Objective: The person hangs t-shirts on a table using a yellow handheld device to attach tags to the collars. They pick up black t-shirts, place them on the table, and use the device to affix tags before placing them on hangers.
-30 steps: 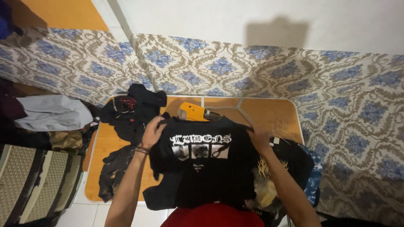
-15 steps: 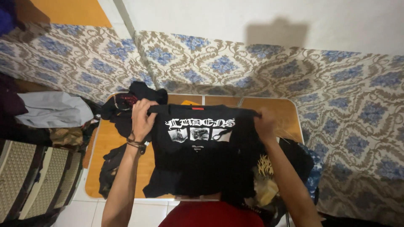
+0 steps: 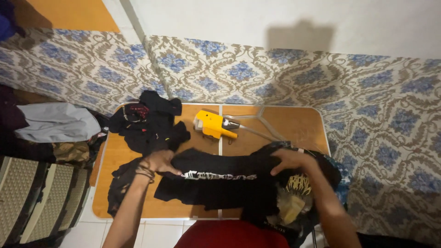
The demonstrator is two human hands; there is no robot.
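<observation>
Black T-shirt (image 3: 220, 181) with a white print lies folded lengthwise across the near half of the wooden desk (image 3: 294, 124), stretched between the two hands. The left hand (image 3: 158, 161) grips the shirt's left end, its fingers (image 3: 171, 171) curled together and clamped on the cloth, thumb side down against the fabric; a band of bracelets (image 3: 145, 171) sits on that wrist. The right hand (image 3: 291, 160) holds the shirt's right end, its fingers (image 3: 277, 170) bent over and closed on a bunched edge of the black cloth. The white print runs in a strip between the two sets of fingers, closer to the left ones.

Beyond the left fingers, toward the wall, a heap of dark clothes (image 3: 149, 121) rests on the desk, near but not touching the hand. Below and to the outer side of the left fingers another dark garment (image 3: 120, 183) hangs over the desk's near edge. Beyond the gap between the hands lies a yellow handheld tool (image 3: 213, 125) with a clear hose (image 3: 262, 121) trailing away from it. Under and just past the right fingers is a dark garment with a yellow print (image 3: 298, 186), partly covered by the held shirt. Far out past the left fingers, off the desk, a grey cloth (image 3: 57, 121) lies on a pile.
</observation>
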